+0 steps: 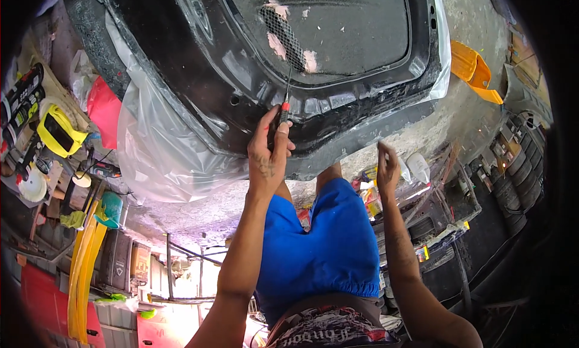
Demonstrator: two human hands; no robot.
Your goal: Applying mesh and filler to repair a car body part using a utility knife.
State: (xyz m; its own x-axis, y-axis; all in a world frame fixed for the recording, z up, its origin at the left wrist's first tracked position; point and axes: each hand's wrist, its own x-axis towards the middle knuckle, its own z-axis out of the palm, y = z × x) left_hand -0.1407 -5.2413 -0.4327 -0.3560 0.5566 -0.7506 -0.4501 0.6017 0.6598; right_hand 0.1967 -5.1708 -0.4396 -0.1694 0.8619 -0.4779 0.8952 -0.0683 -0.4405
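Observation:
My left hand (271,140) is closed around the red and black handle of a thin-shafted tool (284,107), whose exact kind I cannot make out. Its metal shaft points away from me, and the tip reaches the near end of a strip of metal mesh (283,39). That strip lies slantwise on the dark recessed face of a large glossy black vehicle panel (163,58). Pink patches (277,45) show beside and under the mesh. Out to the right, my right hand (388,167) hangs just off the panel's near edge, fingers loosely extended, holding nothing.
Clear plastic sheeting (175,149) drapes from under the panel. At left are a yellow-cased power tool (59,129), a teal container (110,210) and long yellow strips (84,269). An orange part (473,70) lies far right. Stacked tires (509,185) and a cluttered rack (434,227) stand at right.

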